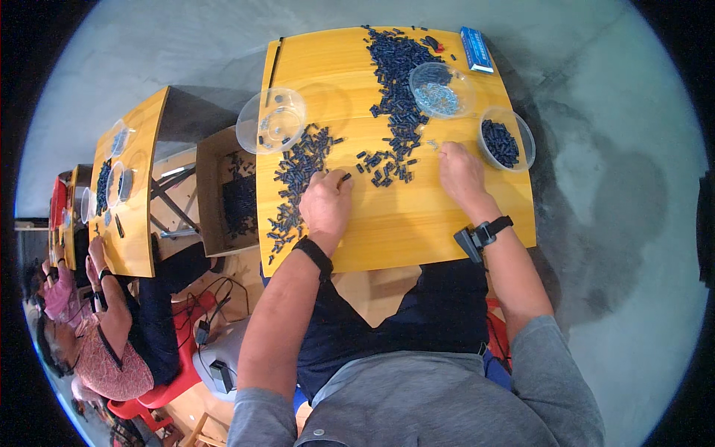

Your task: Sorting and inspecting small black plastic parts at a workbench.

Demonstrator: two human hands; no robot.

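My left hand is closed in a pinch on a small black cylindrical piece, beside a long heap of similar black pieces at the left of the table. My right hand rests on the table with its fingertips drawn together; what they hold, if anything, is too small to tell. A few tiny silvery bits lie just left of those fingertips. Beyond them a clear round tub holds small shiny metal parts. Another clear tub, right of my right hand, contains black pieces.
On the yellow table, a large black heap spreads across the far middle. A clear tub with few pieces overhangs the left edge. A blue-and-white box lies far right. A cardboard box stands left; a co-worker sits beyond.
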